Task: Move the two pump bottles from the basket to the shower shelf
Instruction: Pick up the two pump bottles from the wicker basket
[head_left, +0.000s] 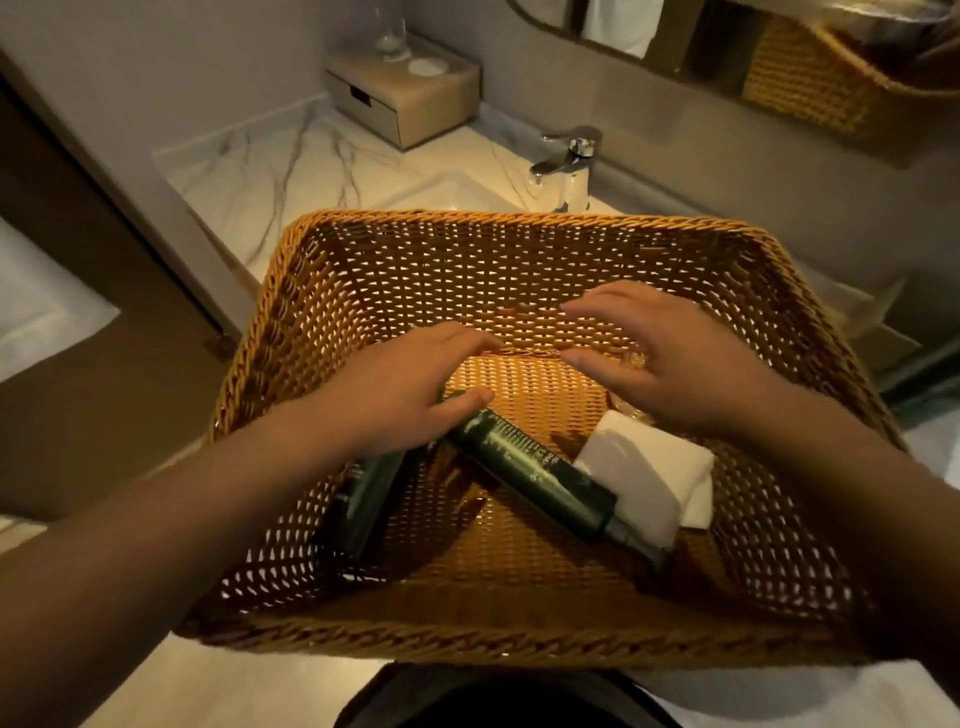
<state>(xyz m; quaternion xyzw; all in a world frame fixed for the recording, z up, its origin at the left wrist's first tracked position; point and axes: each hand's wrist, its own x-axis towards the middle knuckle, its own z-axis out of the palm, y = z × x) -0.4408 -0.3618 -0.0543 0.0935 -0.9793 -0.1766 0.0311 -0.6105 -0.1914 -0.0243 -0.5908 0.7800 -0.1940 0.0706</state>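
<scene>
A large woven wicker basket (332, 291) sits on the marble vanity over the sink. Two dark green pump bottles lie flat inside it. One pump bottle (535, 475) lies diagonally in the middle with its pump end toward the lower right. The other pump bottle (366, 501) lies at the left, partly under my left wrist. My left hand (400, 387) hovers inside the basket with fingers spread, the thumb touching or just above the upper end of the middle bottle. My right hand (670, 364) hovers open to the right, holding nothing. The shower shelf is not in view.
A folded white cloth or packet (649, 470) lies in the basket against the middle bottle's pump end. Something small and clear lies under my right hand. A chrome faucet (569, 161) stands behind the basket, a small drawer box (405, 96) with a glass at the back left, a mirror above.
</scene>
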